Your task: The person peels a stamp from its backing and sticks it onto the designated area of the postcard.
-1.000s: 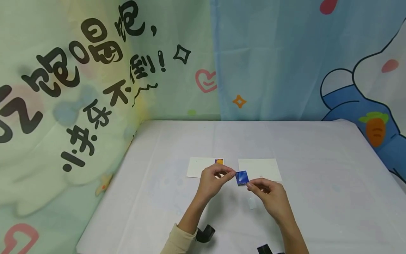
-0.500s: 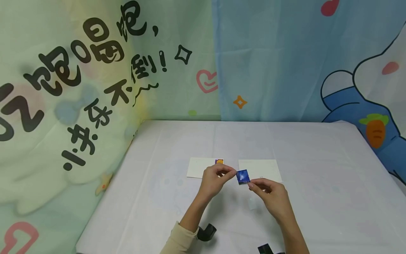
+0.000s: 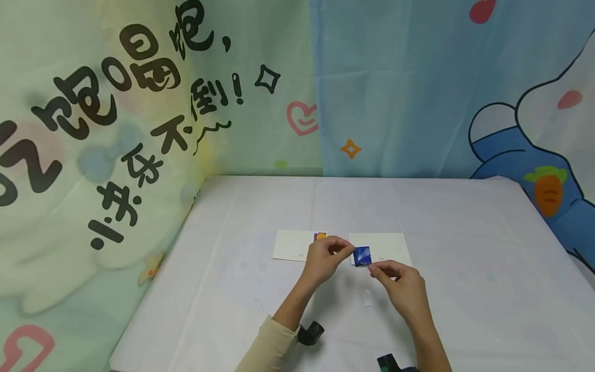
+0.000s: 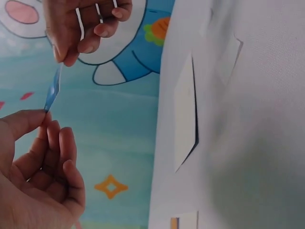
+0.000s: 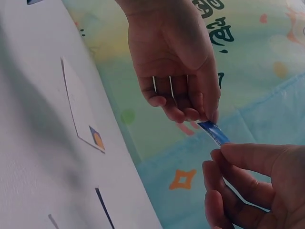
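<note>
A small blue square sticker (image 3: 362,257) is stretched between both hands above the table. My left hand (image 3: 323,261) pinches its upper left corner between thumb and forefinger, and my right hand (image 3: 403,289) pinches the lower right corner the same way. In the left wrist view the sticker (image 4: 53,88) is seen nearly edge-on, held off the tabletop. From the head it overlaps the left edge of a white card (image 3: 388,246). Another white card (image 3: 292,245) lies to the left, with an orange and purple square (image 3: 319,236) in its upper right corner, partly behind the left hand.
A small pale scrap (image 3: 368,298) lies on the white tabletop (image 3: 232,310) between the forearms. Black wrist cameras show at the left wrist (image 3: 310,334) and the right wrist (image 3: 392,363). Printed cloth curtains (image 3: 395,93) stand behind the table and to its left.
Both hands have moved slightly right with the sticker and a little up, so it now overlaps the right card's left edge. It is turned straighter; the pinch at both corners stays.
</note>
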`<state>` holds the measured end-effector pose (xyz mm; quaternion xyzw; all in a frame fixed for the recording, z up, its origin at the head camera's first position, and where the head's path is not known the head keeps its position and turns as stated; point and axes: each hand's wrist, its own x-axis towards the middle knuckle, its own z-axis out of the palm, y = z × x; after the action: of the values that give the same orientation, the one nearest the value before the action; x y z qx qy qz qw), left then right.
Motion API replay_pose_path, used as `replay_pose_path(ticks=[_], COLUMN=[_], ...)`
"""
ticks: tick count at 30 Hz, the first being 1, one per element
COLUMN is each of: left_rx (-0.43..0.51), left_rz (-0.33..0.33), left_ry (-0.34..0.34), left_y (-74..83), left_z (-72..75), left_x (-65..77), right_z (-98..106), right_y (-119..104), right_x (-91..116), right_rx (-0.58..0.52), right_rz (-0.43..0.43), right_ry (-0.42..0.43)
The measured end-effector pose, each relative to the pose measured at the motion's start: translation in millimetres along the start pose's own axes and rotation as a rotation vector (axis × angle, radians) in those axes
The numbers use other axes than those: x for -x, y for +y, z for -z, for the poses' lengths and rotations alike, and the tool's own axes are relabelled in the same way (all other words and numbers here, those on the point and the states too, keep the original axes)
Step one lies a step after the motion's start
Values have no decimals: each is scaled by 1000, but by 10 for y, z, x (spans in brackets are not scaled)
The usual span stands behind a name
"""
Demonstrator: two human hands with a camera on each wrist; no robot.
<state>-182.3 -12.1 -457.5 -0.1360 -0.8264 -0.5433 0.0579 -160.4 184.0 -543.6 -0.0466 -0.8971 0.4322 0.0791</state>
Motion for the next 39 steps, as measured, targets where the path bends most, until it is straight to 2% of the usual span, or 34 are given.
replay_pose_path(ticks=[1,5,10,14,19,23,27,31,39], left_rx=[-2,1,-29,-59,-76,-102,-175,-278,-493], left_rz=[7,27,35,58,111,196,287,334,324], left_ry=[-2,-14,-30,-50,-71,-72,-71,-86,-156], left_y=[-13,-53,-87,-83,-104,-226,-338,-364,-308], left_z=[-31,-149,-288,-420,-656,-908,-1145,-1265,-1309], left_x=[-20,-94,-209,-359,-624,-811,-933,-999,-1083], right_z=[-48,-103,-79,-10,177,360,527,558,494], right_y=[80,238,325,385,369,142,-88,-84,-2], right_x=[-27,-78,-146,-265,-465,-523,-514,-532,-602], right_rx=[36,36,40,44,44,22,-36,-42,27], right_rz=[-24,-40,-45,-66,-109,-183,-264,-303,-280], right_ry=[23,70,111,128,120,104,55,22,140])
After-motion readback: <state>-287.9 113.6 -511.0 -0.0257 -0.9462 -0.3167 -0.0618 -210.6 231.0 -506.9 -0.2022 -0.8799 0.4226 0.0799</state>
